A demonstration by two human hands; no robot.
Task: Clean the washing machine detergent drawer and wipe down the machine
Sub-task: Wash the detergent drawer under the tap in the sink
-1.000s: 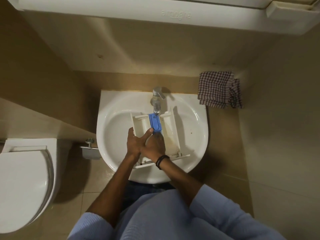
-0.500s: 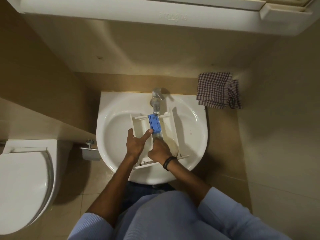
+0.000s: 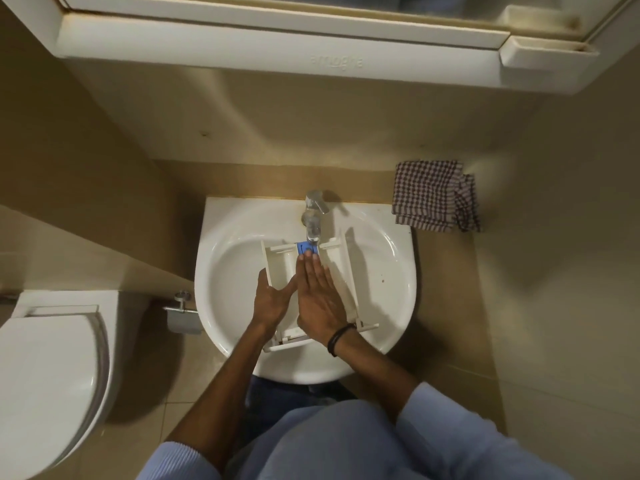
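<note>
White sink in a tan-tiled room cradles the detergent drawer under the tap, left hand gripping its left wall, right hand flat inside, fingers straight and together.

A white toilet stood left of the sink. A metal paper holder sat between them. A cabinet hung above.

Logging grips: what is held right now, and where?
The left hand grips the drawer by its left wall; the right hand rests flat on it, holding nothing.
</note>
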